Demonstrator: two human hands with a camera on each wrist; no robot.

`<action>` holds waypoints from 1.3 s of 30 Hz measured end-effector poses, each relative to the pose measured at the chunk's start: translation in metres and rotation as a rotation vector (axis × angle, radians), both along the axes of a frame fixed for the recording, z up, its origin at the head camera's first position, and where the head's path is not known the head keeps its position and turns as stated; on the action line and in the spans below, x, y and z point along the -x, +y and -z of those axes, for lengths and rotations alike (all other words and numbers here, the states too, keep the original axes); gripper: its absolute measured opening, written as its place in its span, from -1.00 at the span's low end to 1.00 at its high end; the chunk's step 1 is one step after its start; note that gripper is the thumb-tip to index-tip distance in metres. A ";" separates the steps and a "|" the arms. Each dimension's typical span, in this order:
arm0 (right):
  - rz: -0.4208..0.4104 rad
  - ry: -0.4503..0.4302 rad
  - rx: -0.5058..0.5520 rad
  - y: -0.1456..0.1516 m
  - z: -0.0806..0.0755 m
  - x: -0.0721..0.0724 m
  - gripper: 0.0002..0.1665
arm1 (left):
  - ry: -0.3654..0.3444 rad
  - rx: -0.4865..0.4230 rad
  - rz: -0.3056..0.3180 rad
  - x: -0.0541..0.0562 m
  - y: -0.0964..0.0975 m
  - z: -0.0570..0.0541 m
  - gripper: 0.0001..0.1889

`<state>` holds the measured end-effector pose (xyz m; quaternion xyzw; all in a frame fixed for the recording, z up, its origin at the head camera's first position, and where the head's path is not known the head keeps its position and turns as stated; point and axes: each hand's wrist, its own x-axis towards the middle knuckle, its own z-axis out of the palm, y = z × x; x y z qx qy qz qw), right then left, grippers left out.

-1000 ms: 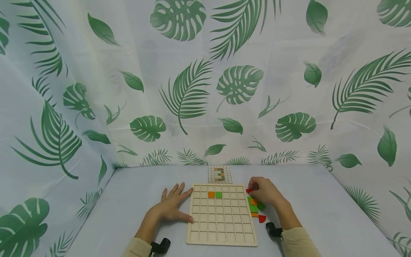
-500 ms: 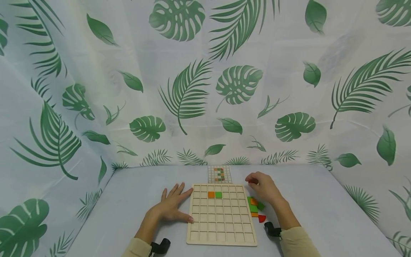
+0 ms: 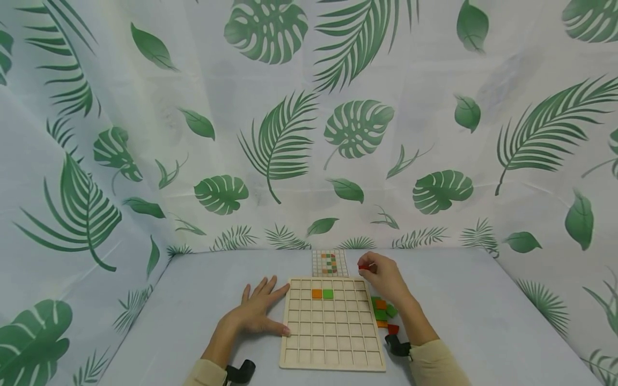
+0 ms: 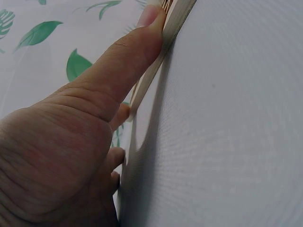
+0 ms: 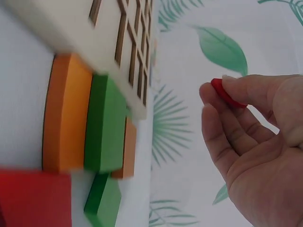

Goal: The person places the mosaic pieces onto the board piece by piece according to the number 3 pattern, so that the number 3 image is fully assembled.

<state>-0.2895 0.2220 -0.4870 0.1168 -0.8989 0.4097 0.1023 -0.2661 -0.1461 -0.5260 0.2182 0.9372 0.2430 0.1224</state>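
Pale table [image 3: 193, 300], gridded wooden board [image 3: 333, 335] flat on it.
Left hand [image 3: 260, 312] spread, thumb and index finger on the board's left edge; right hand [image 3: 388, 279] pinching, near the far right corner. Patterned card [image 3: 330, 263] just beyond. Loose pieces [image 3: 381, 314], green, orange, red, by the right edge. Orange tile [image 3: 316, 294] and green tile [image 3: 328, 294] adjacent, second row from far side. Red piece [image 5: 228, 93] between right thumb and fingertips, above tabletop.

Curtained-off work nook, wider room unclear, leaf-print cloth walls [image 3: 301, 139], pale tabletop [image 3: 193, 300]
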 end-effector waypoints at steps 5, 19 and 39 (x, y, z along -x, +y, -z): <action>-0.031 0.013 0.024 -0.009 -0.003 0.000 -0.79 | 0.005 0.006 0.000 0.000 0.001 0.001 0.22; -0.077 0.047 0.037 -0.027 -0.002 -0.005 -0.76 | 0.005 0.010 -0.012 0.000 0.001 0.001 0.23; -0.096 -0.061 -0.020 -0.040 0.005 -0.006 -0.73 | 0.002 0.004 -0.006 -0.001 0.001 -0.001 0.22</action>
